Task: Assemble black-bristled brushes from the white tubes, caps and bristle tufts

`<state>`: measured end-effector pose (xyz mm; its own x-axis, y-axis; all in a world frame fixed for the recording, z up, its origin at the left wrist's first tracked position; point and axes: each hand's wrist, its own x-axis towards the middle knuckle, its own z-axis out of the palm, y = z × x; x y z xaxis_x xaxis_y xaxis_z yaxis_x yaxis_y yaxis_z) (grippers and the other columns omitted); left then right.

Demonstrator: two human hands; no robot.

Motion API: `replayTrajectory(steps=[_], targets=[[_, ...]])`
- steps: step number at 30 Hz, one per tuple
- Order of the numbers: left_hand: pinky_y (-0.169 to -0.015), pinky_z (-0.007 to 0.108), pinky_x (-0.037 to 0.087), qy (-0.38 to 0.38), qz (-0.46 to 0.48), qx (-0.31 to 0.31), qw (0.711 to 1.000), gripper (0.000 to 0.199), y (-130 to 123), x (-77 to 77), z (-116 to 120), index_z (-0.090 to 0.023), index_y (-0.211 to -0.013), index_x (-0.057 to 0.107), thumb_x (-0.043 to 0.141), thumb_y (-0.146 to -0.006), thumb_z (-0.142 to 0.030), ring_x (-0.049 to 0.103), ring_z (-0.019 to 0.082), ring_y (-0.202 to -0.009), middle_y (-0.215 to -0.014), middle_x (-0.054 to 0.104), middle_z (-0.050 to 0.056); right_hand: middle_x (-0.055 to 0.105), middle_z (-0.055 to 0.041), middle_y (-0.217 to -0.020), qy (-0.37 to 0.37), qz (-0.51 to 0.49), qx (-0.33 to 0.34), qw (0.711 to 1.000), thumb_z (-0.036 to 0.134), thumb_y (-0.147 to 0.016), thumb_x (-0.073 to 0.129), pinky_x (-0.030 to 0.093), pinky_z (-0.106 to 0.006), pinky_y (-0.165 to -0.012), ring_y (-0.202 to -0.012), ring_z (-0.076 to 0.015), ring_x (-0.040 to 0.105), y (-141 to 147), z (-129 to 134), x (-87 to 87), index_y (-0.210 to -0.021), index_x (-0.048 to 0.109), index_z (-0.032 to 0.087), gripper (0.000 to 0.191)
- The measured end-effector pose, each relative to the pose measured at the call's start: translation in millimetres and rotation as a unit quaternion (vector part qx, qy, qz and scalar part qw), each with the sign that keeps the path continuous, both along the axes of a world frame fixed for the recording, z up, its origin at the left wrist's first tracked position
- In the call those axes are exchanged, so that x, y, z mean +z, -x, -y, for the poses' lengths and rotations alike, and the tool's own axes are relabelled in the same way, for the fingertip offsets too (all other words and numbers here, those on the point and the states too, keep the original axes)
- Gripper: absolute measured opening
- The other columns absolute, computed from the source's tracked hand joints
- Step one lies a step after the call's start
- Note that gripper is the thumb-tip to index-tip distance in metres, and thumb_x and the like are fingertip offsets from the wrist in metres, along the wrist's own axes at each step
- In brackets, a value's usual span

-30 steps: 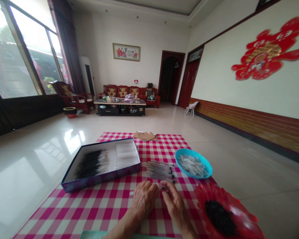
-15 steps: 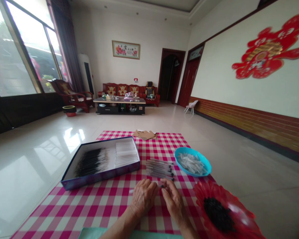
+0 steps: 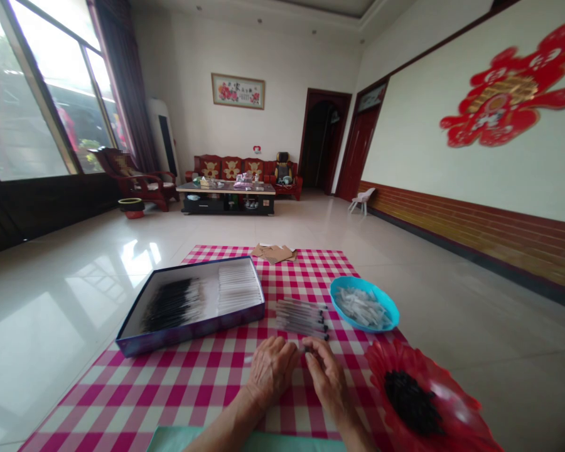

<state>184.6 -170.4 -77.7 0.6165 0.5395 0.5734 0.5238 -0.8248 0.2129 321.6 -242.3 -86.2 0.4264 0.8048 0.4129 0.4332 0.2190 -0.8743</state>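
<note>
My left hand [image 3: 272,370] and my right hand [image 3: 327,380] are close together over the red-and-white checked cloth [image 3: 169,392]. A slim clear tube [image 3: 250,360] pokes out to the left of my left hand, which grips it. Its far end, small and dark, meets my right fingertips, though the fingers hide most of it. Just above my hands lies a row of several similar tubes with black tips [image 3: 301,319]. To my right, a red flower-shaped plate [image 3: 452,402] holds a heap of black bristles [image 3: 408,402].
A blue bowl [image 3: 365,304] of small white pieces stands beyond the plate. A long open box [image 3: 188,339] holds rows of black-tipped and pale sticks. Cardboard scraps [image 3: 273,253] lie at the cloth's far edge. Polished floor tiles surround the cloth; a low table stands far off.
The whole view has shifted slightly as my head moved. My hands stay nearly where they were, still together around the slim tube.
</note>
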Motion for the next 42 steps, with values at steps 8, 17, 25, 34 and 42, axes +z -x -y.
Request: replayTrajectory(steps=[8, 17, 25, 34, 42], targets=[[-0.062, 0.028, 0.034, 0.004, -0.008, 0.001, 1.0, 0.025, 1, -1.2, 0, -0.022, -0.072, 0.052, 0.042, -0.093, -0.028, 0.05, 0.016, -0.064, -0.068, 0.055, 0.0, 0.07, -0.0082, -0.081, -0.015, 0.038, -0.065, 0.997, 0.045, -0.084, 0.051, 0.053, -0.03, -0.073, -0.079, -0.0221, 0.066, 0, -4, 1.6, -0.081, 0.067, 0.019, 0.031], [-0.063, 0.028, 0.034, 0.024, 0.003, -0.011, 1.0, 0.023, 0, -1.9, -2, -0.022, -0.078, 0.055, 0.039, -0.094, -0.025, 0.051, 0.016, -0.066, -0.069, 0.056, 0.0, 0.068, -0.0068, -0.092, -0.074, 0.114, -0.095, 0.986, 0.028, -0.089, 0.044, 0.053, -0.029, -0.075, -0.086, -0.0194, 0.065, -2, 4, 14.0, -0.099, 0.058, 0.02, 0.019], [-0.065, 0.029, 0.035, 0.013, 0.036, -0.026, 0.999, 0.023, 0, 0.0, -2, -0.024, -0.098, 0.059, 0.037, -0.095, -0.026, 0.049, 0.017, -0.069, -0.074, 0.055, 0.002, 0.068, -0.012, -0.089, 0.006, 0.331, -0.266, 0.905, 0.026, -0.083, 0.042, 0.051, -0.037, -0.074, -0.083, -0.0255, 0.064, -60, 41, 64.7, -0.093, 0.061, 0.016, 0.023], [-0.068, 0.031, 0.036, 0.025, 0.053, -0.051, 0.997, 0.022, -1, 1.6, -3, -0.02, -0.098, 0.058, 0.037, -0.093, -0.018, 0.048, 0.018, -0.071, -0.078, 0.057, 0.003, 0.068, -0.0155, -0.094, 0.022, 0.33, -0.24, 0.913, 0.026, -0.079, 0.042, 0.051, -0.041, -0.078, -0.088, -0.0283, 0.063, -60, 36, 53.2, -0.095, 0.063, 0.013, 0.029], [-0.072, 0.032, 0.041, 0.04, 0.103, -0.107, 0.988, 0.022, 1, 13.2, 3, -0.019, -0.101, 0.053, 0.034, -0.092, -0.014, 0.051, 0.018, -0.078, -0.088, 0.059, 0.005, 0.07, -0.0106, -0.097, 0.052, -0.034, -0.039, 0.997, 0.042, -0.081, 0.053, 0.053, -0.034, -0.075, -0.089, -0.0252, 0.065, 12, 5, 18.2, -0.097, 0.065, 0.019, 0.03]])
